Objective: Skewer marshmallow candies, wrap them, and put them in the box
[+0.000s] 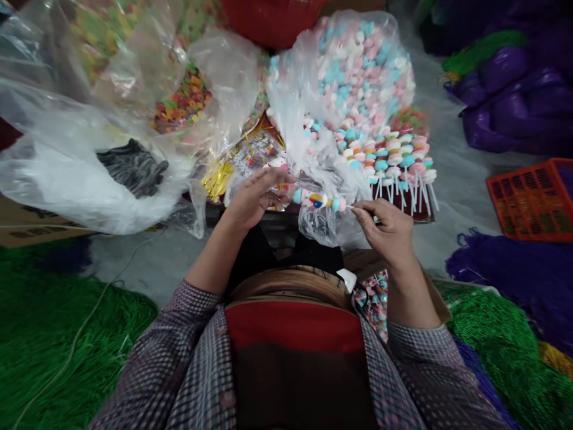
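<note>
A candy skewer (317,199) lies level between my hands, with pink, blue, white and yellow pieces threaded in a row. My right hand (387,230) pinches its thin white stick between thumb and fingertips. At the far end of the skewer, my left hand (255,200) has its fingers curled around what looks like a clear plastic wrapper (282,188) with small red and yellow print; its edges are hard to make out. A row of finished candy skewers (394,156) lies to the right, white sticks pointing toward me. Gold twist ties (218,179) lie left of my left hand.
Behind stand a large bag of pastel marshmallow candy (358,65) and a bag of colourful gummy rings (185,98). A white plastic bag (80,185) holds dark strands at left. An orange crate (532,203) and green netting (492,331) lie on the right.
</note>
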Demonstrator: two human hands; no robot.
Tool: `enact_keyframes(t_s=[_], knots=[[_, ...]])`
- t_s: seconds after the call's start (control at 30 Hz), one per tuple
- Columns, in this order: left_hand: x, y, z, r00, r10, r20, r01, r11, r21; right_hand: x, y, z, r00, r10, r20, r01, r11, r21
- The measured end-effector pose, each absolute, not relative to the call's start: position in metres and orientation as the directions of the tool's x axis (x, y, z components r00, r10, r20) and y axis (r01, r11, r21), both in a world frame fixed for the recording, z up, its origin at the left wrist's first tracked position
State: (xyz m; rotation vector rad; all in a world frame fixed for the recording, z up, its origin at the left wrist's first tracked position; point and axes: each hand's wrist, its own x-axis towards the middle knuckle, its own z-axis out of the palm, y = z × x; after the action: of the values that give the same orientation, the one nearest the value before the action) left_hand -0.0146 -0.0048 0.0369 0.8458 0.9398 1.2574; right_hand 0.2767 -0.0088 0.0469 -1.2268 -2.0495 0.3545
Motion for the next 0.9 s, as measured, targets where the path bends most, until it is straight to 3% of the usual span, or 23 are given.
enact_keyframes(t_s=[0.1,0.27,0.63,0.9], knots=[[-0.012,-0.009,0.054,0.118,0.983,-0.143,-0.492,0.183,0.851,0.268,-0.015,0.046,-0.198,0.874,0.444,0.609,0.465,-0.642],[0.001,-0.014,0.062,0.071,0.997,-0.009,-0.538,0.046,0.842,0.253,-0.025,0.042,-0.122,0.917,0.380,0.536,0.383,-0.752],[0.030,-0.005,0.042,-0.135,0.991,0.002,-0.520,-0.072,0.851,0.231,-0.041,0.029,0.004,0.957,0.290,0.498,0.249,-0.830],[0.045,-0.015,0.046,-0.063,0.998,0.029,-0.547,-0.059,0.835,0.205,-0.041,0.030,-0.008,0.994,0.112,0.240,0.111,-0.964]])
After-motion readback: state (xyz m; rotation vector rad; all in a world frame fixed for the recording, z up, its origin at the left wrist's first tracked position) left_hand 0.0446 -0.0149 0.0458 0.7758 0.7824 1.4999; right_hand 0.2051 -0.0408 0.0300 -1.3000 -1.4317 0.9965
